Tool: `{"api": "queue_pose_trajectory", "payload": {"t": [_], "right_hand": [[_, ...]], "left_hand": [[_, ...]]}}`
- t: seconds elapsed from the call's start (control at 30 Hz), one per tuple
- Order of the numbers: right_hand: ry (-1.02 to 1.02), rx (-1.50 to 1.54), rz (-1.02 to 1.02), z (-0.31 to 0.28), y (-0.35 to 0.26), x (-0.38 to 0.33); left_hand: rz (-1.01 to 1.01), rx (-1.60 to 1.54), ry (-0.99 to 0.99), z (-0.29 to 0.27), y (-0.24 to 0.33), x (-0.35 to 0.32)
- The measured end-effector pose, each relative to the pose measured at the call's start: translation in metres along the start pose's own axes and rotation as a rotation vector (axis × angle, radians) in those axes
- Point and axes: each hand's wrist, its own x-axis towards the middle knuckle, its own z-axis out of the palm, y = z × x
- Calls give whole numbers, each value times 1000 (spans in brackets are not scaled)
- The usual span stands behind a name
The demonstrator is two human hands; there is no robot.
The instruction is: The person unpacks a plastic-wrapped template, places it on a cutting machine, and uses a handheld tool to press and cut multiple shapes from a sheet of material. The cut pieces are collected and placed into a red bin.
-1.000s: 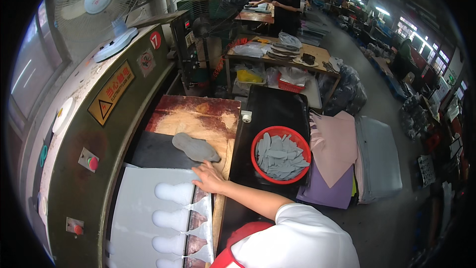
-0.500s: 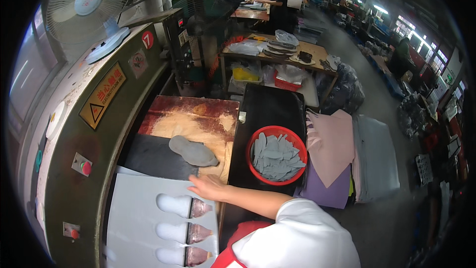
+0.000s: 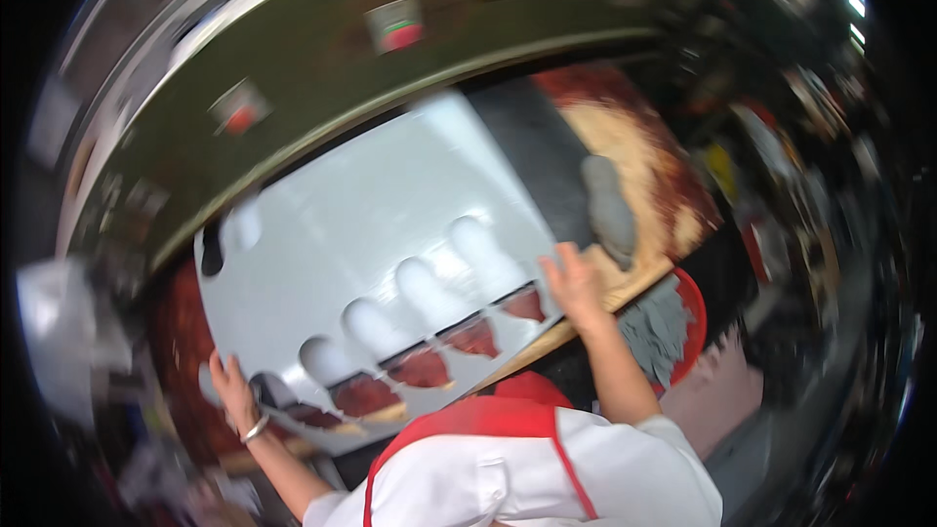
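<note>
Here's your left hand at the lower left corner of the big pale-grey sheet with sole-shaped cut-outs, your right hand at its right edge, whether either grips, I can't tell; the sheet lies before you, grey sole-shaped piece just beyond your right fingers

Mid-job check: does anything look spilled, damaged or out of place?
Nothing clearly stands out. The grey sheet has sole-shaped holes in a regular row along its near edge, so they look cut rather than torn. Small grey pieces sit inside the red basket, none visibly spilled. Motion blur hides finer flaws.
</note>
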Motion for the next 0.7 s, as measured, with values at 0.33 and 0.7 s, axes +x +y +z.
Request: {"api": "queue_pose_trajectory", "payload": {"t": [0.33,0.7], "right_hand": [[127,-131,-24,-67,65,-86],[-35,-327,-36,-78,25,-49]], "left_hand": [[-280,-268,-290,1,85,-152],[-485,-428,-385,-29,-14,-146]]}}
